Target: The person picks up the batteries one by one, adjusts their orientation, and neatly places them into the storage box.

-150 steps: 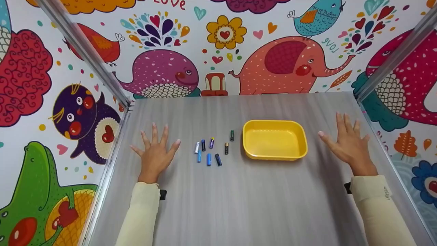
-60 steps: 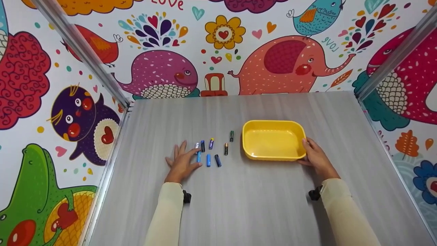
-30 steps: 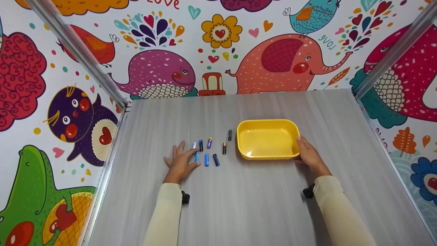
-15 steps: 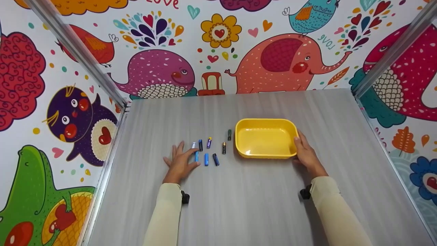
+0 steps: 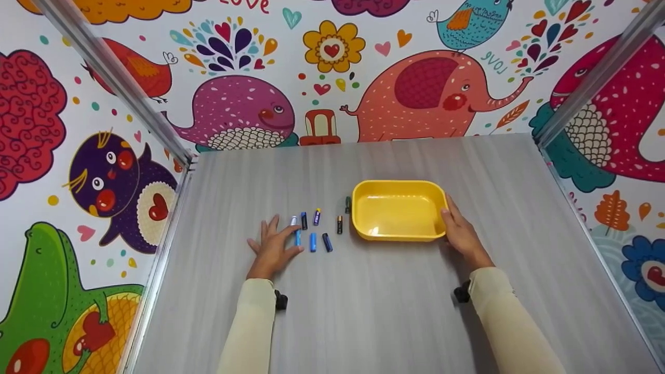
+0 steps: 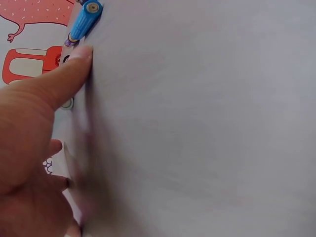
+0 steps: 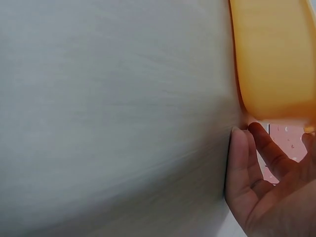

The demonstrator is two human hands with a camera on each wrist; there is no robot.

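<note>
My left hand (image 5: 273, 252) rests beside the batteries, its thumb and index finger spread around a light-blue battery (image 5: 297, 238). In the left wrist view the thumb (image 6: 74, 64) lies near a blue battery (image 6: 85, 22); whether the hand touches the light-blue one I cannot tell. My right hand (image 5: 462, 234) holds the right end of a yellow plastic tub (image 5: 400, 236), thumb over the rim and fingers against the outer wall. The tub's left side is close against a green battery (image 5: 348, 204). In the right wrist view bent fingers (image 7: 239, 153) meet the tub's end (image 7: 276, 64).
Several more batteries lie left of the tub: a black-and-copper one (image 5: 340, 224), a purple one (image 5: 317, 216), a dark-blue one (image 5: 327, 242) and a silver-white one (image 5: 294, 221). Printed walls with metal rails (image 5: 111, 78) bound the grey table (image 5: 363, 311).
Both hands came in from the table's sides. My right hand took the tub's right end and slid the tub left, up to the green battery. My left hand has stayed still lately.
</note>
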